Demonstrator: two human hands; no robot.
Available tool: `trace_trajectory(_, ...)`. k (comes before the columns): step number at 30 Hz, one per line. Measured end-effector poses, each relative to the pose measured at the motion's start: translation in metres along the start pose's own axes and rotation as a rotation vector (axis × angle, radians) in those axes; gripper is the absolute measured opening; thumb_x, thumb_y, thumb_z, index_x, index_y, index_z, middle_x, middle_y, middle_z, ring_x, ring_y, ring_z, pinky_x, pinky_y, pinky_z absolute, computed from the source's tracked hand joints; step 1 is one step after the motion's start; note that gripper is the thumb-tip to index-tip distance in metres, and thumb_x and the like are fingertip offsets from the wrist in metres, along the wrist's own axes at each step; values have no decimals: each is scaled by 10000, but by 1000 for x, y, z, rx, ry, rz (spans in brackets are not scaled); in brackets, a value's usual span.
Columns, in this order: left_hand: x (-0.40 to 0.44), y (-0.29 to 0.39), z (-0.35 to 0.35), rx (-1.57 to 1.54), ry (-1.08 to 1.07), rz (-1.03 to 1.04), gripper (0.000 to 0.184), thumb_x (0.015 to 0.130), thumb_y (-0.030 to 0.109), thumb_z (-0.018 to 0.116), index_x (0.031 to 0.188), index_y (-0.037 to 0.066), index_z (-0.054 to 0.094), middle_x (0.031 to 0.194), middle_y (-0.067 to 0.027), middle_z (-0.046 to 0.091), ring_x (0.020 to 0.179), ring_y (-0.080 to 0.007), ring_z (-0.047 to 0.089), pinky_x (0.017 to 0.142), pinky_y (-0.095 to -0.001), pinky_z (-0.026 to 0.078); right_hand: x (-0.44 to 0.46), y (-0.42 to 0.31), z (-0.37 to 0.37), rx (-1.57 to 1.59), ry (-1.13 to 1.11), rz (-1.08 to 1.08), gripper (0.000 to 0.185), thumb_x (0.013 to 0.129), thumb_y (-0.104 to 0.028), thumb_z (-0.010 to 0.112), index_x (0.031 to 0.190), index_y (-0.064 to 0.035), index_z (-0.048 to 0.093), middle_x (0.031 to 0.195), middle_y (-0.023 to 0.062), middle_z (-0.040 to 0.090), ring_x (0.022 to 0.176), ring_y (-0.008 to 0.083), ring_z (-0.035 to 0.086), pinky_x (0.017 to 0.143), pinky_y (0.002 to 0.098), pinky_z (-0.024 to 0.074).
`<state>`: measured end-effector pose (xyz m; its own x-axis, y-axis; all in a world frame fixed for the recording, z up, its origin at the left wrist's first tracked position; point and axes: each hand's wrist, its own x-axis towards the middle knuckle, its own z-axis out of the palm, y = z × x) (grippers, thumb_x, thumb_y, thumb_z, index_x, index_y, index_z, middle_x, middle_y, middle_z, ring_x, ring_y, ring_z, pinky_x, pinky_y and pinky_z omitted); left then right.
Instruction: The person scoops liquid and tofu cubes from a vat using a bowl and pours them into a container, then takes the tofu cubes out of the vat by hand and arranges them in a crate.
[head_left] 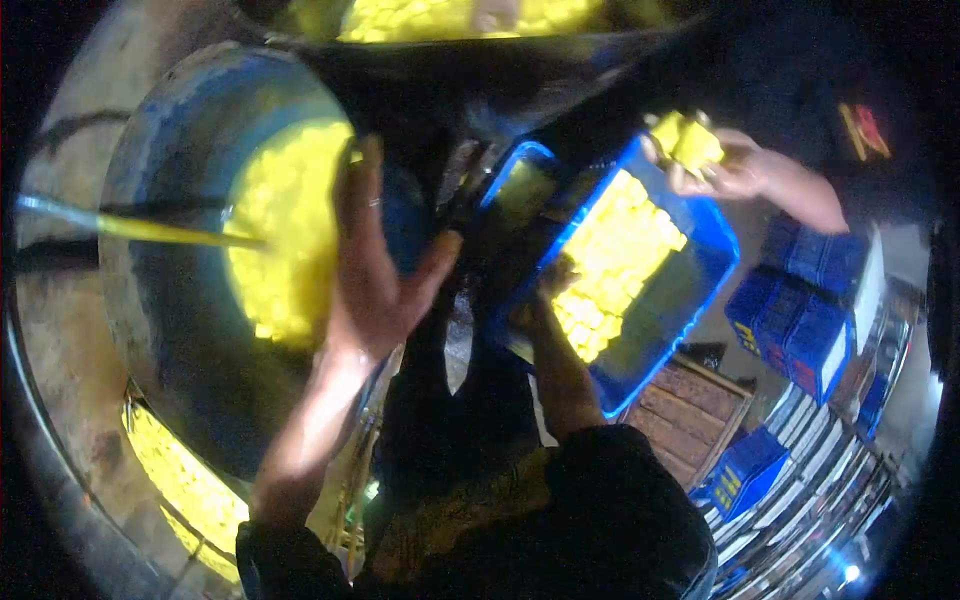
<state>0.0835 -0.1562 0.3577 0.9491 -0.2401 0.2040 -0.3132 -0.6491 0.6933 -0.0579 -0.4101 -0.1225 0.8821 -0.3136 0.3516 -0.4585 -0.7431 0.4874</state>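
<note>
My left hand (368, 275) is stretched out with its thumb apart from the fingers, over the right side of a big round pan (170, 330). In the pan lies a heap of bright yellow pieces (285, 220). My right hand (545, 290) is dark in shadow at the left side of a blue plastic crate (722, 235), close to the yellow blocks (625, 260) heaped inside it. Its fingers are too dark to make out. Across the crate, another person's hand (735, 165) holds several yellow blocks (687, 143) above the rim.
A long stick (150, 230) reaches into the pan from the left. Another vessel with yellow pieces (420, 18) is at the top. More yellow pieces (180, 480) lie lower left. Blue crates (790, 320), a wooden crate (690, 405) and a blue box (745, 472) are at right.
</note>
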Motion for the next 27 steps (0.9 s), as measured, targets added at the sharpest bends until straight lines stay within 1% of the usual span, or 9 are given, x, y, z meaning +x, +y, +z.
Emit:
trace_trajectory(6,10,-44,-69,-966,-88,-362,890,828,217,732,1489,48,161,1505,-165,274,1312,-304,398,1068,-412,358,-9,43,77,771,-415,-584,382,809,-265,590,1150,-95,615,1069,170,649,974,342,579,891,489,430)
trace_trajectory(8,14,-70,-108,-732,66,-321,693,904,88,594,1488,91,221,1455,-111,382,1220,-248,511,979,-330,452,-4,78,176,636,-588,-747,527,858,-424,567,1267,-91,548,1296,151,552,1213,319,471,1026,498,349)
trace_trajectory(11,-1,-144,-141,-466,83,-528,527,899,63,586,1390,57,394,1346,-117,509,1170,-226,552,971,-330,457,101,116,-91,1005,-648,-203,470,843,-250,671,1226,-20,524,1093,226,630,962,374,610,837,436,488)
trace_trajectory(13,-36,-195,-128,-282,-35,-721,424,891,79,600,1300,41,494,1275,-118,567,1151,-234,562,978,-348,450,180,142,-246,1388,-1198,294,444,845,-151,687,1242,-44,520,1074,177,637,847,202,639,708,322,520)
trace_trajectory(18,-175,-298,-1,296,-390,-451,448,860,210,627,1272,62,531,1305,-164,522,1164,-325,528,1010,-450,398,258,96,-515,1780,-579,-303,216,839,-59,668,1035,-24,584,961,70,616,842,137,584,759,256,481)
trace_trajectory(20,-218,-318,49,431,-361,-399,516,831,265,637,1306,106,514,1354,-191,466,1190,-385,497,1030,-513,363,281,36,-570,1501,-514,-932,318,748,-60,763,1031,7,635,994,128,665,871,198,633,806,310,506)
trace_trajectory(25,-238,-350,121,-38,-266,-938,449,871,225,579,1297,96,519,1358,-199,456,1202,-386,488,1030,-536,355,229,-157,-458,662,-982,-1610,444,904,-273,574,1283,-47,529,1119,192,637,1086,292,604,1054,394,381)
trace_trajectory(26,-228,-337,97,6,-367,-773,422,887,226,567,1280,76,525,1354,-217,451,1205,-398,480,1030,-544,350,189,-207,-315,810,-889,-1595,426,951,-303,476,1308,-74,515,1203,183,602,1169,278,552,1106,384,312)
trace_trajectory(27,-228,-338,97,28,-407,-702,410,895,226,561,1271,66,529,1351,-225,449,1206,-404,476,1031,-548,347,202,-211,-374,662,-1154,-1456,432,971,-321,435,1330,-88,494,1285,152,543,1214,273,502,1098,381,327)
